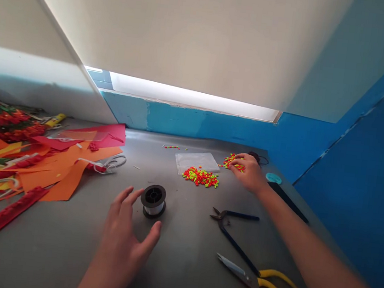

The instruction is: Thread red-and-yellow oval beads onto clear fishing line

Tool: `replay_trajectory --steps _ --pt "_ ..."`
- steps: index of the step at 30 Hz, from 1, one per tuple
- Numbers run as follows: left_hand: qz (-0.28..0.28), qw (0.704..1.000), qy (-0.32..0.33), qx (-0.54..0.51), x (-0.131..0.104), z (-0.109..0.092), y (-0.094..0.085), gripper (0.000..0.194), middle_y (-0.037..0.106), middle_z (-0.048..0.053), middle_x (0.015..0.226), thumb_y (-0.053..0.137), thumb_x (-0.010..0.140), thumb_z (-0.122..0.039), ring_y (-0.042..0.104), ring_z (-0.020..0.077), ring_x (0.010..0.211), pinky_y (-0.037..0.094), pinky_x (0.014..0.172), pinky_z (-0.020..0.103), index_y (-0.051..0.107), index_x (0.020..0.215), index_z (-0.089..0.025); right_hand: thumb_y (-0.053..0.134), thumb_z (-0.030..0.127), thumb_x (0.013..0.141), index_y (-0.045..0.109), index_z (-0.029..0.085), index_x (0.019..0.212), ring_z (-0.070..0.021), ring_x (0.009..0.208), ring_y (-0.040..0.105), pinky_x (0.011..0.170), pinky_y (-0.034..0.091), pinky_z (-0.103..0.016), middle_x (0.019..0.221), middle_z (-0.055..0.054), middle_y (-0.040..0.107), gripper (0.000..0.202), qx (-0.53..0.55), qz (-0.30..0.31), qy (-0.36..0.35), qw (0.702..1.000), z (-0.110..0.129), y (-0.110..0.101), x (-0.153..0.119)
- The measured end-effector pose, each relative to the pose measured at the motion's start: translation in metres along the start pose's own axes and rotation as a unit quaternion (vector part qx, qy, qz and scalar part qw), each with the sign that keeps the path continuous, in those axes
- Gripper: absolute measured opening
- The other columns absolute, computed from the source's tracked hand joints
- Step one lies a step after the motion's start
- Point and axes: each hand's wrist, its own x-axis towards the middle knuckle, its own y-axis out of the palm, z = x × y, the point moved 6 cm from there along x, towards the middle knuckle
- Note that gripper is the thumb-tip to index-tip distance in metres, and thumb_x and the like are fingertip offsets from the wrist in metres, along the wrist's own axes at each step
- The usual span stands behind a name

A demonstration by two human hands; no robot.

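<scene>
My left hand point(128, 236) is open, thumb and fingers spread around a black spool point(153, 200) wound with pale, clear-looking line. The spool stands upright on the grey table; a fingertip comes close to its rim, and I cannot tell whether it touches. Farther off, my right hand point(248, 171) reaches over a small pile of red and yellow-green beads point(229, 161), its fingers bent and apart among them. Part of that pile is hidden by the hand. A larger heap of the same beads point(201, 177) lies against a clear plastic bag point(195, 160).
Dark-handled pliers point(237, 237) and yellow-handled scissors point(252, 280) lie at front right. A short row of beads point(172, 147) lies at the back. Orange paper point(64, 171), red strips point(6, 217) and artificial flowers point(7, 118) crowd the left. A blue wall point(365, 173) bounds the right.
</scene>
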Motion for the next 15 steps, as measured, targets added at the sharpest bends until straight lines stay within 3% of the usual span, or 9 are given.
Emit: replay_trajectory --steps 4,9,12,15 --pt "0.08 0.996 -0.031 -0.002 0.013 0.028 0.019 0.077 0.056 0.02 0.158 0.066 0.095 -0.051 0.057 0.0408 0.148 0.051 0.118 0.062 0.037 0.159 -0.02 0.07 0.038 0.106 0.068 0.022 0.139 -0.0271 0.118 0.072 0.098 0.063 -0.05 0.143 -0.012 0.068 0.037 -0.079 0.005 0.069 0.994 -0.035 0.026 0.009" --pt "0.197 0.978 -0.06 0.013 0.02 0.034 0.031 0.088 0.061 0.022 0.154 0.067 0.092 -0.05 0.058 0.042 0.144 0.048 0.117 0.061 0.03 0.165 -0.018 0.07 0.038 0.106 0.068 0.022 0.139 -0.0271 0.118 0.071 0.099 0.063 -0.049 0.143 -0.012 0.068 0.036 -0.151 0.026 0.104 0.983 -0.063 0.026 -0.014" --pt "0.225 0.971 -0.084 0.0 0.032 0.03 0.029 0.091 0.067 0.021 0.143 0.068 0.09 -0.049 0.062 0.0419 0.139 0.051 0.111 0.056 0.029 0.167 -0.018 0.071 0.038 0.106 0.068 0.021 0.139 -0.0275 0.118 0.072 0.098 0.063 -0.05 0.143 -0.012 0.068 0.038 -0.167 0.019 0.112 0.979 -0.068 0.019 -0.023" --pt "0.239 0.965 -0.109 0.003 0.044 0.027 0.03 0.091 0.072 0.02 0.133 0.071 0.086 -0.045 0.068 0.0418 0.127 0.052 0.105 0.053 0.035 0.165 -0.017 0.071 0.038 0.106 0.068 0.021 0.139 -0.0277 0.118 0.072 0.098 0.063 -0.05 0.143 -0.013 0.068 0.038 -0.155 0.003 0.102 0.983 -0.059 0.014 -0.024"
